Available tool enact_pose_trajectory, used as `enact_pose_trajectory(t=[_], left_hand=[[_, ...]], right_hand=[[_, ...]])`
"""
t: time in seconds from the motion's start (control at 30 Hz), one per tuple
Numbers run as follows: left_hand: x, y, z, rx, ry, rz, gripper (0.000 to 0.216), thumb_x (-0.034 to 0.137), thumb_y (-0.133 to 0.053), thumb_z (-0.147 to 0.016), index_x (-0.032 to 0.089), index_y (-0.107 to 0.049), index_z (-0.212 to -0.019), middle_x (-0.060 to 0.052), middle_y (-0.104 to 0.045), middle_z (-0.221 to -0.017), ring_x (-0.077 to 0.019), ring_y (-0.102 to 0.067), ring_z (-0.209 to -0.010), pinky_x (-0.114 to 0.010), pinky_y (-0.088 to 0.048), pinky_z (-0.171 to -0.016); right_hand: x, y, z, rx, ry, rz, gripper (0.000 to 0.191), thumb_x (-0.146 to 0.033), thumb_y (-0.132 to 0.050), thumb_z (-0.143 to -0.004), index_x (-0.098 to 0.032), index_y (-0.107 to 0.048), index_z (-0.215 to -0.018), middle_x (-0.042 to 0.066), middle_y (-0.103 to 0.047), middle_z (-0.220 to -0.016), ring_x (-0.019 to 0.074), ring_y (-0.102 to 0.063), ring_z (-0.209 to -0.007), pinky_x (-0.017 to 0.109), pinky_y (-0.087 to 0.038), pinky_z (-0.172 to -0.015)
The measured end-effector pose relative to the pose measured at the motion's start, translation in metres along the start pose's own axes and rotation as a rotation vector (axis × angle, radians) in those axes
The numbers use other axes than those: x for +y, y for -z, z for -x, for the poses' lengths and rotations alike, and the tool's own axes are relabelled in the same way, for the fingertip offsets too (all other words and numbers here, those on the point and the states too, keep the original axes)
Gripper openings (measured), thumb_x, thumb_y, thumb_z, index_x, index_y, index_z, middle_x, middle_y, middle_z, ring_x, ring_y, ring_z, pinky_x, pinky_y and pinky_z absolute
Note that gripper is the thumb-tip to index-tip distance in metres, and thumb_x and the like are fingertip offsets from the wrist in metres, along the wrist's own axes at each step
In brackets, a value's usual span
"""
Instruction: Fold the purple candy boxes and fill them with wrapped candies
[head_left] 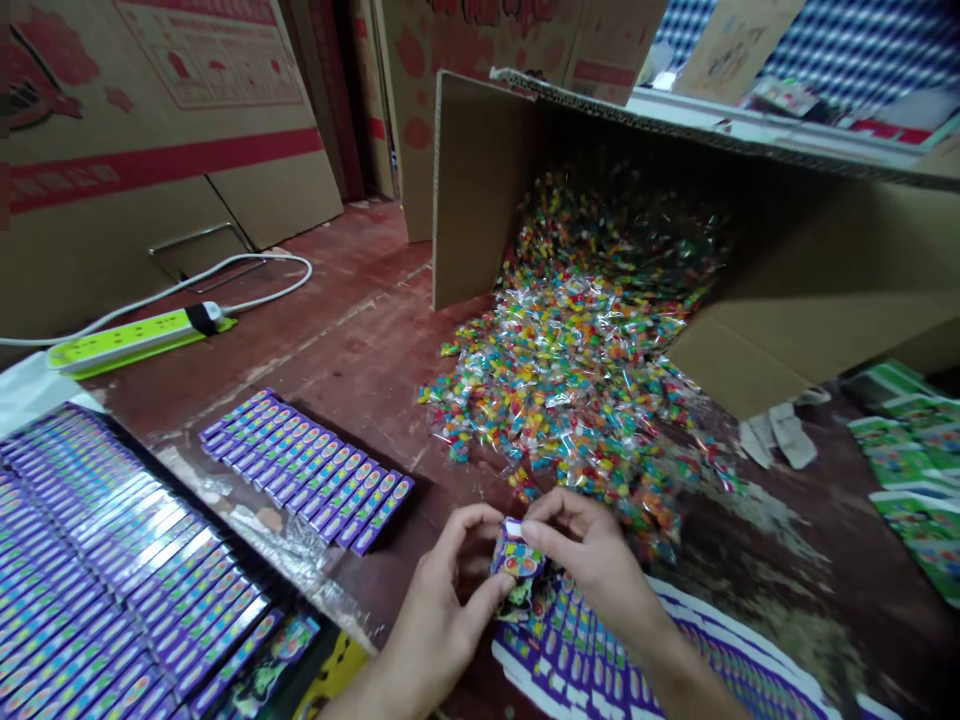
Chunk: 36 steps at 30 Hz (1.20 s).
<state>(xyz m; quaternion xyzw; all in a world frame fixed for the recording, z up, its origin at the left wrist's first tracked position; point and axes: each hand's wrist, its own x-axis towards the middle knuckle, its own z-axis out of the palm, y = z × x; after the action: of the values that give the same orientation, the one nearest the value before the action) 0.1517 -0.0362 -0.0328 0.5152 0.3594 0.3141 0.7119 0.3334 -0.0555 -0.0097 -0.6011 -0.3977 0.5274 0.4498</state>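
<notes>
Between both hands is a small purple candy box (519, 562) with colourful printing, its white end flap pointing up. My left hand (461, 575) grips its left side between thumb and fingers. The thumb and fingertips of my right hand (576, 540) pinch the top flap at the upper right. Beneath my right forearm lie fanned, flat purple cartons (570, 650). Just beyond the hands spreads a heap of clear packets of multicoloured candies (555, 370), spilling out of a tipped cardboard box (472, 190). Whether the small box holds a packet is hidden.
A row of purple boxes (307, 465) stands left of the hands. Further left, a large tray is packed with filled purple boxes (112, 560). A power strip (135, 338) with a white cable lies behind. Green packets (911, 450) and a whitish glove-like cloth (778, 435) lie right.
</notes>
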Motion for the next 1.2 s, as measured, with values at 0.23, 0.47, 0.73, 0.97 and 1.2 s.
enact_pose_trajectory(t=[0.23,0.47,0.73,0.97,1.2], left_hand=[[0.002,0.006,0.007,-0.039,0.012,-0.025,0.048,0.02,-0.064,-0.088,0.029,-0.051,-0.134,-0.007,-0.062,-0.127,-0.025,-0.062,-0.109,-0.034,-0.05,-0.093],[0.006,0.011,0.002,0.001,0.035,0.114,0.034,0.026,-0.069,-0.085,0.022,-0.06,-0.117,-0.007,-0.066,-0.113,-0.0224,-0.064,-0.097,-0.029,-0.05,-0.083],[0.004,0.01,0.008,0.087,0.022,0.019,0.031,0.027,-0.064,-0.088,0.02,-0.056,-0.117,-0.009,-0.064,-0.11,-0.0207,-0.066,-0.087,-0.029,-0.054,-0.075],[0.002,0.023,0.023,0.276,-0.121,-0.417,0.058,0.021,-0.058,-0.09,0.031,-0.036,-0.142,-0.006,-0.062,-0.114,-0.018,-0.067,-0.082,-0.028,-0.056,-0.072],[0.025,0.078,0.026,0.449,-0.447,-0.905,0.038,0.022,-0.059,-0.092,0.028,-0.052,-0.129,-0.005,-0.067,-0.105,-0.0212,-0.065,-0.09,-0.031,-0.052,-0.079]], right_hand=[[-0.004,-0.001,0.001,-0.061,0.05,0.02,0.021,-0.033,-0.069,-0.084,-0.018,-0.059,-0.072,-0.002,-0.058,-0.071,0.0139,-0.053,-0.068,0.025,-0.042,-0.065],[-0.005,-0.002,0.02,-0.111,0.297,0.355,0.023,-0.035,-0.069,-0.085,-0.022,-0.063,-0.102,0.006,-0.064,-0.109,0.0225,-0.061,-0.103,0.032,-0.05,-0.086],[0.005,-0.015,0.03,-0.096,0.494,1.012,0.079,-0.025,-0.076,-0.069,-0.022,-0.04,-0.14,0.013,-0.039,-0.15,0.036,-0.034,-0.138,0.055,-0.036,-0.111],[0.014,-0.057,0.024,0.009,0.672,1.065,0.078,-0.017,-0.065,-0.075,-0.017,-0.033,-0.146,0.016,-0.053,-0.135,0.037,-0.047,-0.125,0.055,-0.044,-0.102],[0.025,-0.075,-0.002,-0.002,0.419,0.742,0.078,-0.022,-0.072,-0.073,-0.02,-0.034,-0.141,0.013,-0.054,-0.133,0.0303,-0.053,-0.123,0.045,-0.048,-0.103]])
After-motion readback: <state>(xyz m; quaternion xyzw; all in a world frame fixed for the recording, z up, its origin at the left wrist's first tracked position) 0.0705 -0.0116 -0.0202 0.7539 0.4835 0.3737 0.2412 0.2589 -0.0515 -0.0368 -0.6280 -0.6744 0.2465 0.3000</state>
